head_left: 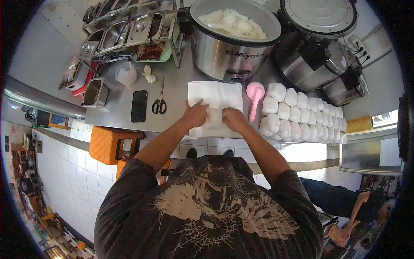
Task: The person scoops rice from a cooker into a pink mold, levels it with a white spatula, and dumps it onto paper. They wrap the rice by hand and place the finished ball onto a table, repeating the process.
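Note:
A stack of white paper sheets (215, 91) lies at the front edge of the steel table, before my body. My left hand (196, 115) is on the left side of the paper, its fingers bent and gripping the top sheet. On the other side my right hand (235, 120) is closed, thumb and fingers pinching the paper. Between them the white surface looks slightly folded; whether anything lies inside cannot be made out. Just right of the stack rests a pink rice scoop (255, 99). White wrapped bundles (294, 114) stand in rows beyond it.
Behind the paper stands a large rice cooker (233, 54) full of white rice (233, 23). Scissors (159, 101) and a black phone (139, 106) lie to the left. A rack of metal containers (129, 34) is at back left. An orange stool (113, 144) stands below the table.

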The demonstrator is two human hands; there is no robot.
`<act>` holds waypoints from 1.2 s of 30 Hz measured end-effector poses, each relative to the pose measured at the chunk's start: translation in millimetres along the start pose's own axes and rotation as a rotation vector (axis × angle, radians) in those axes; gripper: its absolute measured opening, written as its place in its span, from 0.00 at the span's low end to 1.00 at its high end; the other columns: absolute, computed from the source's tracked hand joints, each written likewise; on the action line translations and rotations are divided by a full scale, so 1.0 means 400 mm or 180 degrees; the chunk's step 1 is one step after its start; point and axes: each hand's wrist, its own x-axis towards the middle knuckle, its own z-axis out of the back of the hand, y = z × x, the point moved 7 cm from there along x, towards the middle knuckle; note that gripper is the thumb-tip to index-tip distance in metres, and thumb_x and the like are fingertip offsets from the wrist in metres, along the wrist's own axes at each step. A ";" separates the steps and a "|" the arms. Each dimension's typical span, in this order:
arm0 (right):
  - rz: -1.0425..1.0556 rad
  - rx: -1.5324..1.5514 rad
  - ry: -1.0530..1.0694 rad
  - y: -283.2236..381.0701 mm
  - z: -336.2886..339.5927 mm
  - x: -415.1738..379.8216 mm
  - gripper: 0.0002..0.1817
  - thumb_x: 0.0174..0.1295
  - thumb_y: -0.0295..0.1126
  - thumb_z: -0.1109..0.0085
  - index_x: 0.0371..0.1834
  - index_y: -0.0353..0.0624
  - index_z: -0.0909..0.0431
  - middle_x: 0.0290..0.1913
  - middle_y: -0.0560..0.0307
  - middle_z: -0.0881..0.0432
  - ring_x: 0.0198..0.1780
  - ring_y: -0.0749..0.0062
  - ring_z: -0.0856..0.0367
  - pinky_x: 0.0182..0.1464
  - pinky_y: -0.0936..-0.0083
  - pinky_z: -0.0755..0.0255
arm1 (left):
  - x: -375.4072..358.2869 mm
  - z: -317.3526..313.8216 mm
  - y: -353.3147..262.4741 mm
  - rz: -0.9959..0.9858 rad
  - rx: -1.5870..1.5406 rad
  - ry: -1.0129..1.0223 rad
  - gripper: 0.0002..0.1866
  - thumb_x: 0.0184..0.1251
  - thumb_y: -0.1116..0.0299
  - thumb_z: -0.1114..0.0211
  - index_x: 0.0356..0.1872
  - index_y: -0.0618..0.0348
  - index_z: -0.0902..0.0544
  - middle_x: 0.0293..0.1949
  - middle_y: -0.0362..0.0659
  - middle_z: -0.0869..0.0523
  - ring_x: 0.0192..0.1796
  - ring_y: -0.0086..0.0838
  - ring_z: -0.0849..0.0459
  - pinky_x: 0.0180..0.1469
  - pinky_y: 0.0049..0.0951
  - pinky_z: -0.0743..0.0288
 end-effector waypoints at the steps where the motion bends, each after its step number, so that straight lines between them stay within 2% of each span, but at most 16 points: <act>1: -0.0102 0.0288 -0.0077 0.003 0.021 0.013 0.23 0.50 0.33 0.28 0.50 0.42 0.20 0.56 0.39 0.19 0.63 0.45 0.22 0.62 0.51 0.28 | 0.017 0.008 -0.003 0.0037 -0.0097 -0.0052 0.27 0.62 0.65 0.33 0.64 0.54 0.23 0.71 0.55 0.29 0.76 0.50 0.34 0.71 0.72 0.44; 2: 0.0001 0.0189 -0.1137 0.033 0.065 -0.012 0.16 0.47 0.27 0.28 0.40 0.40 0.21 0.39 0.44 0.16 0.45 0.47 0.16 0.50 0.60 0.23 | 0.028 0.026 -0.025 -0.0294 0.0306 -0.0347 0.19 0.58 0.66 0.30 0.50 0.57 0.21 0.53 0.50 0.16 0.59 0.43 0.17 0.62 0.53 0.24; 5: -0.0649 0.0300 -0.0560 0.015 0.039 -0.007 0.09 0.53 0.29 0.33 0.37 0.41 0.20 0.41 0.43 0.18 0.48 0.43 0.18 0.51 0.53 0.23 | 0.056 -0.007 0.016 0.0334 -0.0230 -0.0569 0.12 0.58 0.69 0.31 0.41 0.58 0.21 0.49 0.50 0.17 0.54 0.44 0.16 0.52 0.45 0.19; 8: -0.0073 -0.0236 -0.0840 0.049 0.040 -0.025 0.12 0.53 0.28 0.34 0.41 0.43 0.19 0.42 0.45 0.18 0.48 0.47 0.18 0.50 0.54 0.23 | 0.027 -0.025 -0.008 -0.0130 0.0073 -0.1254 0.07 0.60 0.72 0.36 0.40 0.57 0.18 0.44 0.48 0.16 0.46 0.43 0.13 0.49 0.47 0.20; 11: 0.0645 -0.0771 -0.1007 0.091 0.002 -0.058 0.15 0.53 0.26 0.34 0.45 0.42 0.19 0.39 0.49 0.21 0.50 0.50 0.21 0.49 0.56 0.25 | -0.037 -0.023 -0.054 -0.0459 0.0378 -0.1461 0.07 0.59 0.72 0.37 0.39 0.59 0.18 0.42 0.47 0.17 0.45 0.43 0.14 0.49 0.46 0.20; 14: 0.0902 -0.0827 -0.1035 0.076 -0.007 -0.083 0.15 0.56 0.29 0.33 0.47 0.39 0.18 0.44 0.51 0.21 0.54 0.51 0.23 0.54 0.59 0.25 | -0.049 -0.094 -0.031 -0.0798 0.0732 -0.1499 0.14 0.58 0.69 0.36 0.45 0.59 0.18 0.45 0.48 0.19 0.50 0.42 0.17 0.54 0.45 0.23; 17: 0.1066 -0.0079 -0.0954 0.057 0.000 -0.129 0.17 0.56 0.30 0.36 0.49 0.40 0.19 0.53 0.50 0.21 0.57 0.53 0.24 0.61 0.60 0.27 | -0.097 -0.082 -0.012 -0.1310 0.0321 -0.1373 0.19 0.60 0.66 0.34 0.51 0.64 0.19 0.50 0.49 0.22 0.55 0.44 0.21 0.58 0.45 0.25; 20: 0.1122 0.0060 -0.1206 0.073 0.024 -0.178 0.17 0.57 0.30 0.38 0.50 0.39 0.19 0.53 0.50 0.20 0.56 0.53 0.23 0.63 0.61 0.28 | -0.135 -0.047 -0.007 -0.1561 0.0306 -0.0892 0.24 0.64 0.63 0.35 0.59 0.62 0.22 0.55 0.50 0.23 0.59 0.44 0.24 0.64 0.46 0.29; 23: 0.1081 0.0001 -0.1313 0.056 -0.001 -0.160 0.15 0.57 0.29 0.38 0.48 0.38 0.18 0.50 0.50 0.18 0.55 0.54 0.22 0.62 0.62 0.27 | -0.115 -0.058 0.004 -0.1593 0.0308 -0.0649 0.26 0.66 0.61 0.35 0.63 0.59 0.24 0.59 0.49 0.24 0.63 0.44 0.27 0.68 0.46 0.34; 26: 0.1163 -0.0117 -0.1295 0.054 -0.001 -0.148 0.12 0.56 0.28 0.38 0.44 0.40 0.18 0.47 0.51 0.17 0.53 0.54 0.21 0.59 0.62 0.25 | -0.114 -0.054 0.000 -0.1521 0.0389 -0.0670 0.26 0.65 0.59 0.33 0.63 0.57 0.23 0.59 0.48 0.24 0.64 0.43 0.27 0.67 0.46 0.34; 29: 0.0896 -0.0325 -0.0769 0.044 0.000 -0.106 0.08 0.62 0.26 0.39 0.44 0.40 0.18 0.47 0.51 0.16 0.54 0.52 0.19 0.56 0.62 0.24 | -0.145 -0.025 -0.016 -0.1821 0.0557 -0.1058 0.21 0.64 0.62 0.32 0.57 0.56 0.19 0.58 0.46 0.23 0.64 0.39 0.26 0.67 0.46 0.34; 32: 0.0469 0.0270 -0.0504 0.010 0.013 -0.047 0.08 0.61 0.26 0.38 0.42 0.39 0.20 0.43 0.48 0.15 0.48 0.49 0.17 0.52 0.59 0.24 | -0.090 -0.055 0.003 -0.1422 0.0261 -0.0841 0.16 0.67 0.63 0.35 0.53 0.55 0.17 0.52 0.45 0.18 0.57 0.39 0.21 0.62 0.45 0.31; 35: -0.0056 0.0802 -0.0453 -0.033 0.010 0.007 0.08 0.59 0.27 0.36 0.40 0.38 0.21 0.41 0.43 0.15 0.44 0.46 0.16 0.51 0.57 0.24 | 0.002 -0.094 0.044 -0.1635 0.0360 -0.0631 0.11 0.67 0.68 0.36 0.49 0.53 0.17 0.49 0.45 0.17 0.54 0.41 0.19 0.56 0.43 0.25; 36: -0.0165 0.0655 -0.0379 -0.035 0.005 0.024 0.08 0.59 0.27 0.36 0.40 0.38 0.21 0.41 0.42 0.15 0.44 0.46 0.16 0.50 0.57 0.24 | 0.017 -0.074 0.049 -0.1395 -0.0032 -0.0430 0.12 0.66 0.69 0.35 0.49 0.52 0.17 0.49 0.46 0.16 0.53 0.42 0.19 0.55 0.43 0.24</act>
